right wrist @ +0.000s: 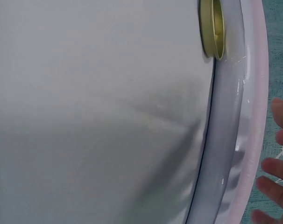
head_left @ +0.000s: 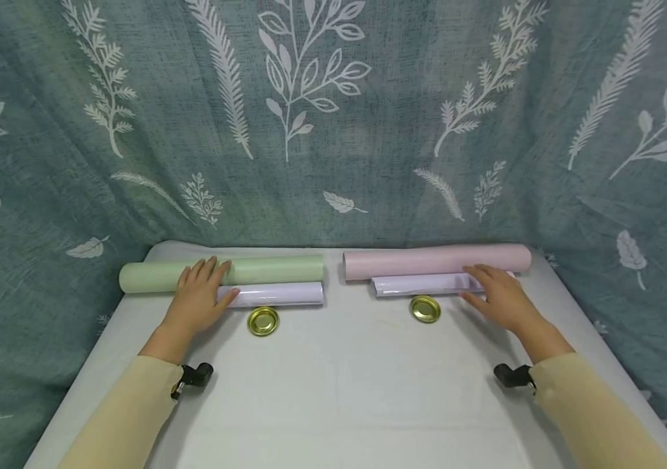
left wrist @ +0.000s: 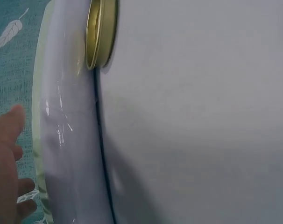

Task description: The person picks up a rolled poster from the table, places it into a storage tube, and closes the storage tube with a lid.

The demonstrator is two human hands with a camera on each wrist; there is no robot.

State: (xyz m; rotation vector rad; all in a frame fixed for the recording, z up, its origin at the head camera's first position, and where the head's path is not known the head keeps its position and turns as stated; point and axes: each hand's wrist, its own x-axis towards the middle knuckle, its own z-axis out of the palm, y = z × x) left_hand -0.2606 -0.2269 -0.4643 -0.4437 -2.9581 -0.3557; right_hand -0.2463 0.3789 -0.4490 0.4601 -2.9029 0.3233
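At the back left of the table lies a long pale green roll [head_left: 275, 268]. A shorter, shiny lilac roll [head_left: 281, 294] lies along its near side. My left hand [head_left: 195, 305] is over the left part of both, palm down, fingers extended across the green roll and thumb at the lilac one. On the right, a pink roll [head_left: 404, 262] lies behind a second lilac roll [head_left: 415, 284]. My right hand [head_left: 506, 301] reaches over their right part, fingers spread and fingertips overlapping the pink roll. Both wrist views show loose, parted fingers with nothing gripped.
A round gold lid [head_left: 262, 321] sits just in front of the left lilac roll. Another gold lid [head_left: 425, 309] is in front of the right one. Behind the white-covered table [head_left: 339, 384] hangs a green leaf-patterned curtain [head_left: 333, 143], which also runs along both sides.
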